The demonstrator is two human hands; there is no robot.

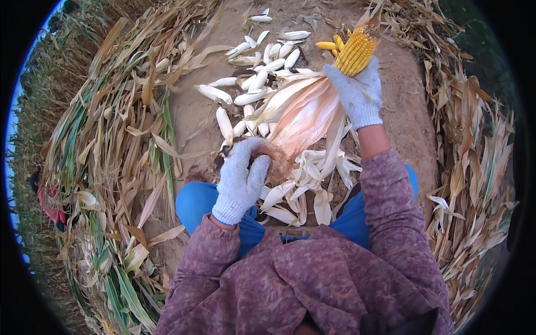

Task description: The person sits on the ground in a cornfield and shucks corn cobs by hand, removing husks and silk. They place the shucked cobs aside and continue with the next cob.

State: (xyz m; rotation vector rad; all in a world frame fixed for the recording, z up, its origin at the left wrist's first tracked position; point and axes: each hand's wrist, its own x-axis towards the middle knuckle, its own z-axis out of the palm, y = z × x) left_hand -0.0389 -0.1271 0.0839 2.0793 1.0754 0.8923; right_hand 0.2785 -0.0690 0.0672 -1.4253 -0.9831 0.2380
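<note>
In my right hand, which wears a pale knit glove, is a yellow corn ear with its kernels bare. Peeled-back husks, cream and pinkish, trail from it towards the lower left. My left hand, gloved alike, is at the far end of these husks, its fingers curled around a tuft of brown corn silk. Between my knees lies a heap of loose pale husks. Just ahead, many white-husked corn ears lie scattered on the soil. Some bare yellow corn ears lie behind the one in my right hand.
Cut dry corn stalks with some green leaves line the left side; more dry stalks line the right. Bare soil lies between them. At the far left edge another person in red is partly visible among the stalks.
</note>
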